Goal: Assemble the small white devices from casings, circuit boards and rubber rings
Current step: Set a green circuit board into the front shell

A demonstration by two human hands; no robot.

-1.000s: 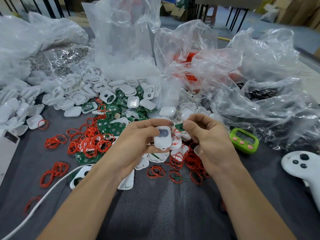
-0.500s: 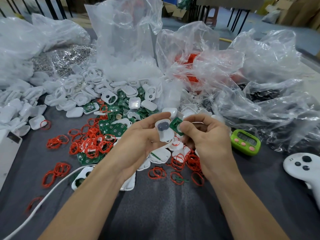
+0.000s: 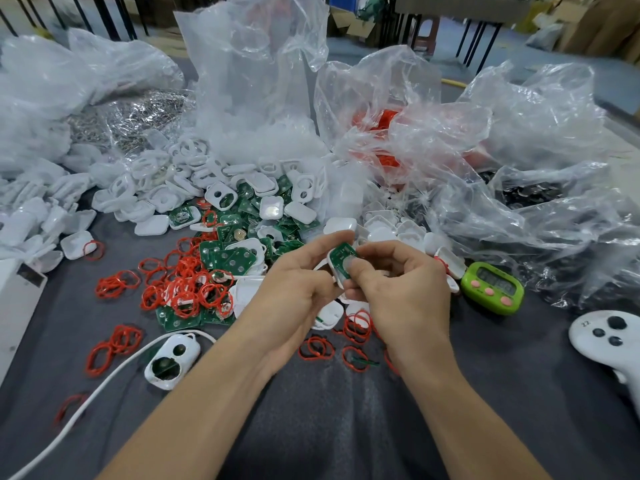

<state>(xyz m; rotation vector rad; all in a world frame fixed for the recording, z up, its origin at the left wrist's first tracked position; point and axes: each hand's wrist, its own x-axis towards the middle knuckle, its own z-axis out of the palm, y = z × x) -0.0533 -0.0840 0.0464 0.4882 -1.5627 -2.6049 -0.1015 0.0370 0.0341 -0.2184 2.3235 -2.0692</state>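
Both hands are raised above the grey counter (image 3: 329,427), mid-frame. The left hand (image 3: 294,285) has its grip closed, fingers curled round a small white casing (image 3: 333,271) held from the left side. The right hand (image 3: 405,292) has its grip closed too, thumb and forefinger pinching a green circuit board (image 3: 341,258). The board sits tilted against the open face of the casing, with the thumb tip pressed on its lower part; cannot tell if it is fully seated. Behind the hands lies a loose casing pile (image 3: 194,188), white, spreading left. Just in front of it is a heap of spare boards (image 3: 235,258), green. Red rubber rings (image 3: 180,289) are scattered over and beside the boards, with more rings just below the hands. A 2-hole shell (image 3: 173,358) lies near the left forearm, touching a white cable (image 3: 104,382) that runs to the bottom-left corner. A green timer (image 3: 491,287) with 3 pink buttons sits just right of the right hand. A white controller (image 3: 609,337) is at the right edge. Crumpled clear plastic bags (image 3: 485,150) fill the back of the counter, 1 with red rings inside. A white box (image 3: 17,296) is at the left edge.
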